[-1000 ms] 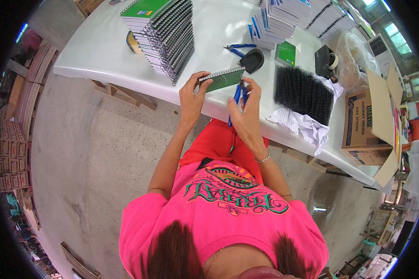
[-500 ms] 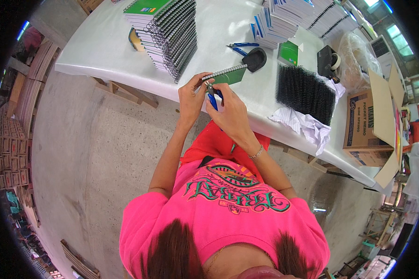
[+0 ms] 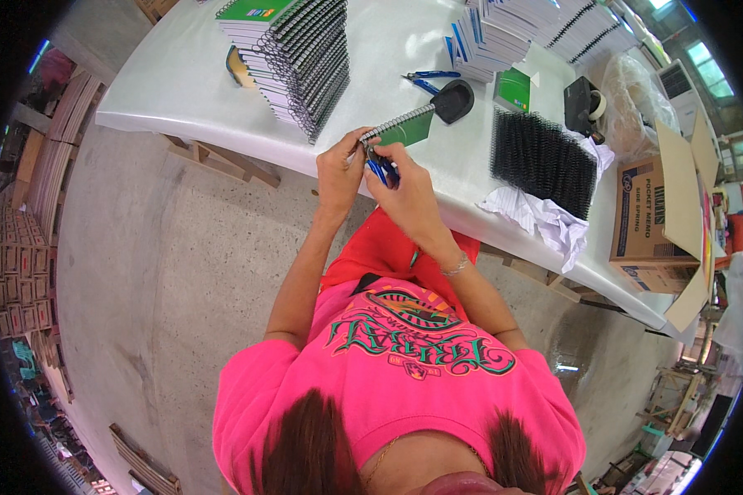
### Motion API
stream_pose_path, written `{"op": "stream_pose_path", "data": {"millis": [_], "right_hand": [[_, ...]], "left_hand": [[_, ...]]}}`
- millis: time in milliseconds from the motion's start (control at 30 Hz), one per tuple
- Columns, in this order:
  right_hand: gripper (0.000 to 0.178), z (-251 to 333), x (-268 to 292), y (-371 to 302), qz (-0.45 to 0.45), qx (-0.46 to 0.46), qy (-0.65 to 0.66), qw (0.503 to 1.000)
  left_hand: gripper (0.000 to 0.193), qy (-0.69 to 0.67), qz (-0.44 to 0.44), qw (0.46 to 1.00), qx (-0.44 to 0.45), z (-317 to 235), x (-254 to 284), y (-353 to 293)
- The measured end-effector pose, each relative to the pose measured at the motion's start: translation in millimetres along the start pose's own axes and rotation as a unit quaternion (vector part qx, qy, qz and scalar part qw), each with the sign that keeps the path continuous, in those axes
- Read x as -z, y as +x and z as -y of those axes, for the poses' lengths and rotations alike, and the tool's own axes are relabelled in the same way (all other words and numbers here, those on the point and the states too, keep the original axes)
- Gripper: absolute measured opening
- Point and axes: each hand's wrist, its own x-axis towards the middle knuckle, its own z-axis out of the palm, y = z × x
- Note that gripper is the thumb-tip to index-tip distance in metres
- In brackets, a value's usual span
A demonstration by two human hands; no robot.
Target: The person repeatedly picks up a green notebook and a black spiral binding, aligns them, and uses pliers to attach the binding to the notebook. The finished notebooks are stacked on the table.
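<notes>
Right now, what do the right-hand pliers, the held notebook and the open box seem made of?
Blue-handled pliers: smooth blue grips, likely plastic or rubber; the gray head looks like metal.
Spiral notebook: smooth green cover, probably card, possibly coated; thin looped binding, metal or plastic unclear.
Open box: matte brown with stiff folded flaps, almost certainly cardboard.

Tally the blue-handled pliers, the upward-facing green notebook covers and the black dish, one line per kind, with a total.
Blue-handled pliers: 2
Upward-facing green notebook covers: 3
Black dish: 1
Total: 6
</notes>
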Motion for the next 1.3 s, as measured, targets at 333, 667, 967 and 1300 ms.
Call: {"op": "stream_pose_path", "data": {"millis": [333,667,967,1300], "right_hand": [[0.030,-1,55,14,0.098,-0.143,0.215,0.961],[0.035,-84,73,17,-0.153,0.084,-0.329,0.928],[0.036,-82,67,14,-0.158,0.123,-0.334,0.921],[0.035,-85,70,12,-0.166,0.126,-0.342,0.916]], "left_hand": [[0.022,0.007,-0.026,0.998,0.056,-18,2,2],[0.027,0.119,-0.191,0.973,-0.051,-139,86,72],[0.045,0.058,0.055,0.988,-0.130,-172,176,241],[0.040,0.208,0.344,0.896,-0.188,-160,115,333]]}}
